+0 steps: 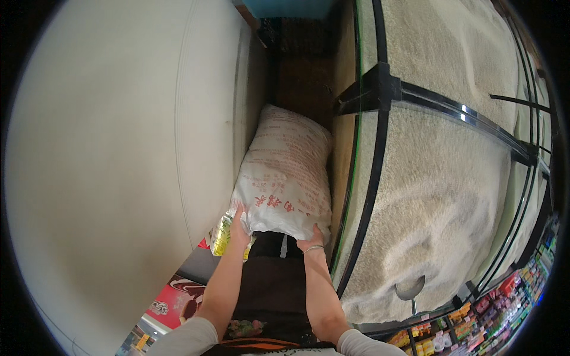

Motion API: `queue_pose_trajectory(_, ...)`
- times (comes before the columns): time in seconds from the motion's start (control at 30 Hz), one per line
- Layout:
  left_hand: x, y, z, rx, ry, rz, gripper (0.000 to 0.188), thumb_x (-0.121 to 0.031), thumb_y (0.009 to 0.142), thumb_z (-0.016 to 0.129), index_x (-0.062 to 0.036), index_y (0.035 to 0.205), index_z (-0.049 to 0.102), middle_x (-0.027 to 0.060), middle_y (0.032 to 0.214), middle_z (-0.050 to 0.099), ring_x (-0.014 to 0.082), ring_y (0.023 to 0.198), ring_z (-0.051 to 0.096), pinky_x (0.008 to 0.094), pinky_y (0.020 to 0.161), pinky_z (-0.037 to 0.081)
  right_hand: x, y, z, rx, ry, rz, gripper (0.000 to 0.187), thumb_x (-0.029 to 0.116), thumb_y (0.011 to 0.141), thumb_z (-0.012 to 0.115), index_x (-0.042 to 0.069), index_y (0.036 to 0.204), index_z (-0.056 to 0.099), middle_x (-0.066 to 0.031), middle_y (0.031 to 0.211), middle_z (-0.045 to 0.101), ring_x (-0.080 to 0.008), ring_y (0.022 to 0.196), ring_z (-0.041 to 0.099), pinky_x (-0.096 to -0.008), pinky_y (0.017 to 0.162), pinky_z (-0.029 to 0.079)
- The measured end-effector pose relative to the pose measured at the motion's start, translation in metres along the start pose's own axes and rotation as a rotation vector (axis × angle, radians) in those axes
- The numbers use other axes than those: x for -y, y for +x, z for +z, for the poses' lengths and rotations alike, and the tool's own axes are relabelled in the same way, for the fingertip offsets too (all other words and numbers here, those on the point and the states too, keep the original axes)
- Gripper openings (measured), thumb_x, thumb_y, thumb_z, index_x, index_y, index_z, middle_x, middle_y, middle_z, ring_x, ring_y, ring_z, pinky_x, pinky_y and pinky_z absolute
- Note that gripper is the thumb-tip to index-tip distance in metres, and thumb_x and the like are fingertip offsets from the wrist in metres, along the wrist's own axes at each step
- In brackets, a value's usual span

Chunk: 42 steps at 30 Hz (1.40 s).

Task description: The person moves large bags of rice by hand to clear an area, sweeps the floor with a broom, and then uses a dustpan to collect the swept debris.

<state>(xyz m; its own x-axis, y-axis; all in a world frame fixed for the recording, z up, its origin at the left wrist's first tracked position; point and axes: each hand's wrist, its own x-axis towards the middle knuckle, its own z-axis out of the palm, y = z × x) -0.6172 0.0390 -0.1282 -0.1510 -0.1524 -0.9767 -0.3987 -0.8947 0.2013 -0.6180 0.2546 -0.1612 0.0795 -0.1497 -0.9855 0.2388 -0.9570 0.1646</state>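
A large white woven sack (285,172) with red print lies in the narrow gap between a white wall and a glass-walled bin. My left hand (238,228) grips its near left corner. My right hand (313,237), with a thin bracelet on the wrist, grips its near right corner. Both forearms reach up from the lower edge. A smaller yellow-green packet (223,236) shows just below the sack beside my left hand.
A wide white wall or pillar (119,166) fills the left. On the right stands a black-framed glass bin (380,83) heaped with white rice, a metal scoop (409,289) stuck in it. Shelves of packaged goods (475,320) sit at lower right; a brown floor lies beyond the sack.
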Motion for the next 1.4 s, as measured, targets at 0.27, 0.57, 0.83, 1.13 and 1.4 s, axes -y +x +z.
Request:
queue_pose_trajectory(0.27, 0.007, 0.063, 0.011, 0.034, 0.295, -0.157, 0.055, -0.040, 0.082, 0.059, -0.0046, 0.122, 0.046, 0.0135, 0.116, 0.054, 0.0318, 0.103, 0.053, 0.0458, 0.090, 0.043, -0.003, -0.006, -0.010, 0.096, 0.026, 0.027, 0.040, 0.032, 0.090, 0.044, 0.011, 0.124, 0.045, -0.0072, 0.124, 0.049, -0.0308, 0.113, 0.047, -0.0478, 0.096, 0.037)
queue_pose_trajectory(0.57, -0.001, 0.069, -0.027, 0.068, 0.246, -0.250, 0.031, -0.014, 0.080, 0.053, -0.0003, 0.108, 0.051, 0.0185, 0.103, 0.057, 0.0333, 0.095, 0.056, 0.0461, 0.084, 0.046, -0.014, -0.004, -0.040, 0.139, -0.087, -0.019, 0.040, 0.029, 0.091, 0.046, 0.007, 0.124, 0.044, -0.0089, 0.123, 0.050, -0.0305, 0.111, 0.048, -0.0439, 0.096, 0.039)
queue_pose_trajectory(0.83, -0.037, -0.004, 0.009, 0.110, 0.331, -0.050, 0.042, 0.008, 0.068, 0.049, 0.0042, 0.110, 0.045, 0.0192, 0.101, 0.054, 0.0364, 0.092, 0.057, 0.0485, 0.078, 0.050, -0.029, -0.044, -0.057, 0.216, -0.126, -0.209, 0.035, 0.012, 0.089, 0.043, -0.003, 0.122, 0.042, -0.0157, 0.121, 0.050, -0.0317, 0.110, 0.049, -0.0423, 0.094, 0.041)
queue_pose_trajectory(1.13, -0.034, -0.083, 0.047, 0.292, 0.636, -0.051, 0.050, 0.014, 0.064, 0.047, 0.0055, 0.113, 0.043, 0.0205, 0.105, 0.050, 0.0403, 0.095, 0.054, 0.0556, 0.077, 0.047, -0.058, -0.100, -0.135, 0.177, 0.400, -0.041, 0.030, 0.003, 0.085, 0.046, 0.001, 0.114, 0.051, -0.0140, 0.112, 0.057, -0.0314, 0.103, 0.055, -0.0413, 0.091, 0.045)
queue_pose_trajectory(1.4, 0.012, -0.027, 0.058, 0.170, 0.748, -0.112, 0.050, 0.012, 0.064, 0.052, 0.0045, 0.113, 0.046, 0.0226, 0.108, 0.048, 0.0388, 0.095, 0.053, 0.0530, 0.067, 0.046, -0.068, -0.038, -0.180, 0.063, 0.454, -0.093, 0.030, 0.007, 0.086, 0.046, 0.003, 0.115, 0.052, -0.0124, 0.117, 0.055, -0.0294, 0.104, 0.054, -0.0399, 0.089, 0.046)
